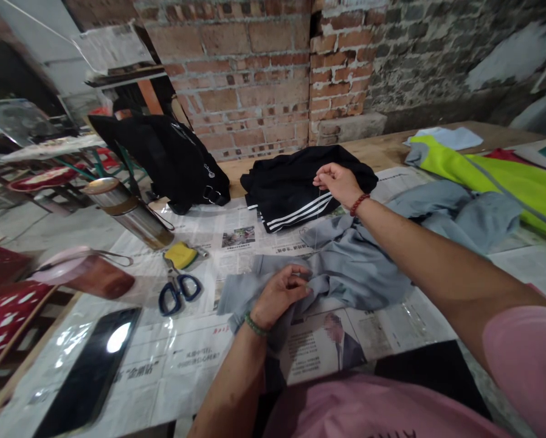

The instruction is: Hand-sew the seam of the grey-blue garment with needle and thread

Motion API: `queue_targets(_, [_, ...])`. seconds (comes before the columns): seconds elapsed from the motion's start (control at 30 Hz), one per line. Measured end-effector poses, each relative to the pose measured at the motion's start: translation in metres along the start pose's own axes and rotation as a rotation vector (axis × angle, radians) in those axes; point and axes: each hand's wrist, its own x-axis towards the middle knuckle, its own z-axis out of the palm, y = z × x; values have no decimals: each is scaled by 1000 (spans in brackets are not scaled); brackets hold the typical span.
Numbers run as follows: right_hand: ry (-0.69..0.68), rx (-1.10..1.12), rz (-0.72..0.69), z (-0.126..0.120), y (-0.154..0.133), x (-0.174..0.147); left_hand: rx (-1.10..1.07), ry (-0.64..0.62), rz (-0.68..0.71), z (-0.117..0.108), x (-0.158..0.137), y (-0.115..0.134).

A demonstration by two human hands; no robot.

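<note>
A grey garment point(368, 264) lies rumpled on the newspaper in front of me. My left hand point(284, 293) is closed on a fold of it, thumb and fingers pinched together. Raised above the cloth, my right hand point(339, 182) pinches a fine pale thread point(318, 213) that runs down toward the garment near my left hand. Whether a needle is between those fingertips is too small to tell. Behind my right hand lies a folded black garment with white stripes point(295, 182). Left of my left hand are blue-handled scissors point(180, 291), beside a yellow item point(180, 255).
Newspaper point(177, 359) covers the table. At left lie a dark phone point(90, 371), a pink-lidded cup point(93, 274) on its side and a tilted metal flask point(131, 213). A black backpack point(168, 152) stands behind; a yellow-green garment point(496, 182) lies right. A brick wall point(245, 79) borders the back.
</note>
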Motion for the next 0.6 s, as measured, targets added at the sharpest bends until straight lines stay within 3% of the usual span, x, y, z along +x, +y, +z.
queue_targets(0.13, [-9,-25,31,-2,-1,-17,-22,15,-4,-2,-2,2])
queue_targets(0.27, [-333,-172,39,-4,-3,-65,10,51,20,-4,-2,3])
queue_targets(0.43, [-786,-383,-224,-6,-1,-125,-5,63,30,-4,-3,6])
queue_targets(0.6, [-861,-523,-387,-9,-3,-142,-22,66,39,-4,-4,7])
